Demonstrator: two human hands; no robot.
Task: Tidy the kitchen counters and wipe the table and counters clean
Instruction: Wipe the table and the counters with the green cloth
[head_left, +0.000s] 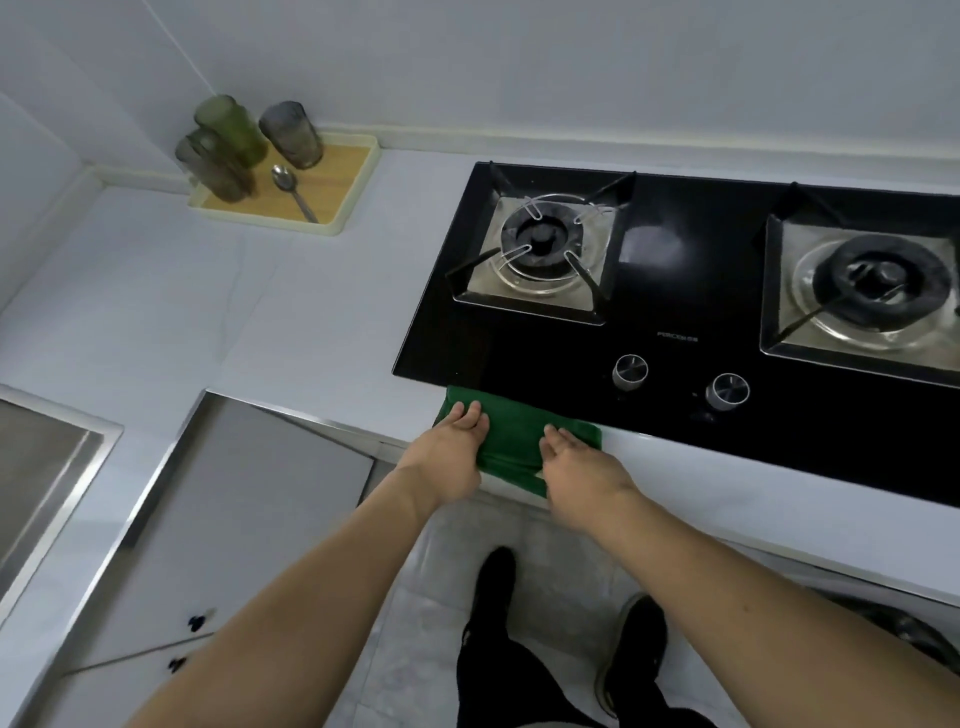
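Both hands, left hand (457, 447) and right hand (576, 457), press flat with straight fingers on a green cloth (511, 431) at the desk (311, 312) edge by the black stove (675, 291), whose logo's too blurry to read.

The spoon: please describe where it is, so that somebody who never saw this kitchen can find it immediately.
Look at the far left corner of the white counter, left of the black gas hob. A cream-rimmed tray with a wood-coloured floor sits there. The spoon lies flat on it, the only metal piece, beside three upright tinted glasses.
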